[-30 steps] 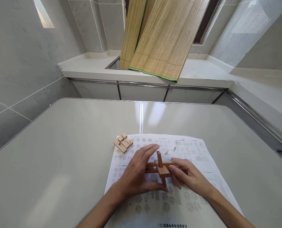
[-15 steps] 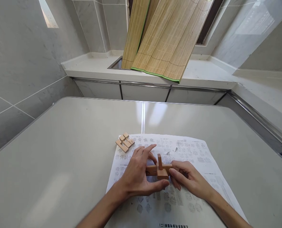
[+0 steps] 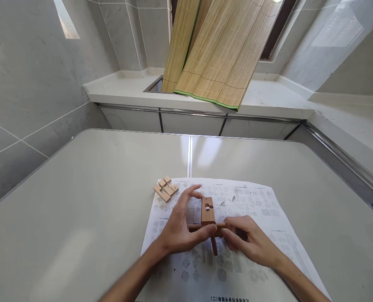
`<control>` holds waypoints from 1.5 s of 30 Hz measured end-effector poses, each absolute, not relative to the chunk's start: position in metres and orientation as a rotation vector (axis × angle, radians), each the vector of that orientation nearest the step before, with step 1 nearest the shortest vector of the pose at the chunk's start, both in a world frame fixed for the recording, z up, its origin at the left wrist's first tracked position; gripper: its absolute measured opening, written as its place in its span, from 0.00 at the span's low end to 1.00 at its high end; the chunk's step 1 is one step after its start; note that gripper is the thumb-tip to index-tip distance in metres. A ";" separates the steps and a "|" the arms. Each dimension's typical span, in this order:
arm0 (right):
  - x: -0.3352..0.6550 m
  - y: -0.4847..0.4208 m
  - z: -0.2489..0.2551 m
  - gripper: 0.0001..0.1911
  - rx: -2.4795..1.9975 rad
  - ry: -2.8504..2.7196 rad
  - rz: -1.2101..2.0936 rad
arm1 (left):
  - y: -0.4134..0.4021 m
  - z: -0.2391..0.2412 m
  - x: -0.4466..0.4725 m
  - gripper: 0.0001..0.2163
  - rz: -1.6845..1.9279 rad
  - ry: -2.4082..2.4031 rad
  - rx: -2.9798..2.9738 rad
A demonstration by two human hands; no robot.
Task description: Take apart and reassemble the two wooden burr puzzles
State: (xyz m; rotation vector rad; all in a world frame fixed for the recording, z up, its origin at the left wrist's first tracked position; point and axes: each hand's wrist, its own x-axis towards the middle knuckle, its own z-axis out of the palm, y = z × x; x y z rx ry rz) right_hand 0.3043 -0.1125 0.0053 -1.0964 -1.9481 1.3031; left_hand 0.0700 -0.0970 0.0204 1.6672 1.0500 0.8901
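Note:
Between my hands, above the printed sheet (image 3: 252, 251), is a partly joined wooden puzzle (image 3: 208, 214) of interlocking reddish-brown pieces. A wide block with a small slot stands up from a crossbar, and a thin stick points down toward me. My left hand (image 3: 182, 226) grips the puzzle's left side, thumb across the front of the crossbar, index finger curled behind the block. The right end of the crossbar is pinched by the thumb and fingers of my right hand (image 3: 247, 239). Part of the bar is hidden behind my left thumb.
Several paler notched wooden pieces (image 3: 166, 188) lie together at the sheet's upper left corner. The sheet rests on a pale glossy table (image 3: 95, 188) with a centre seam. Beyond it, a bamboo blind (image 3: 218, 54) hangs over a white ledge (image 3: 126, 94).
The puzzle has been turned in my hands: the wide block now stands upright and the thin stick, which pointed up, points down. My left hand has shifted slightly left.

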 end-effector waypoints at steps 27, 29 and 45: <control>0.322 -0.101 -0.011 0.25 -1.050 -1.123 1.571 | -0.092 0.005 0.069 0.18 0.777 1.367 2.357; 0.323 -0.101 -0.012 0.25 -1.051 -1.139 1.577 | -0.092 0.005 0.070 0.17 0.769 1.370 2.368; 0.322 -0.101 -0.012 0.25 -1.086 -1.192 1.541 | -0.091 0.009 0.071 0.16 0.983 1.423 2.374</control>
